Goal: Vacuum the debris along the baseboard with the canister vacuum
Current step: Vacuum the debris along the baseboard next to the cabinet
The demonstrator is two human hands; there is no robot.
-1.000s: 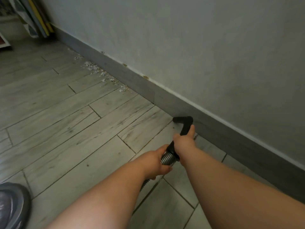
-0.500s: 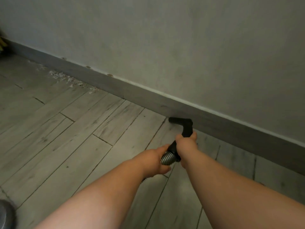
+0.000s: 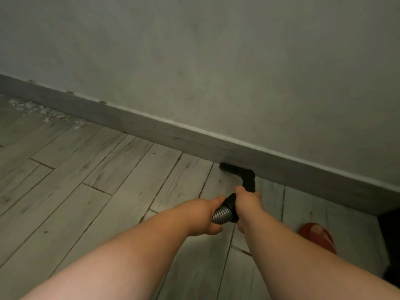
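Note:
A black vacuum nozzle (image 3: pixel 240 173) lies with its tip on the floor against the grey baseboard (image 3: pixel 151 128). My right hand (image 3: pixel 246 201) grips the black wand just behind the nozzle. My left hand (image 3: pixel 204 215) grips the ribbed silver hose (image 3: pixel 221 214) right behind it. A strip of pale debris (image 3: pixel 45 111) lies along the baseboard far to the left of the nozzle. A few small brown specks (image 3: pixel 102 102) sit on top of the baseboard. The canister itself is out of view.
Grey wood-look planks (image 3: pixel 97 174) cover the floor. A foot in a red open-toed slipper (image 3: pixel 318 233) stands at the lower right. A dark object (image 3: pixel 391 245) fills the right edge where the baseboard ends.
The view has swung right: the debris strip now sits further left and the red slipper has come into sight. Both hands keep the same hold, with the nozzle still at the baseboard.

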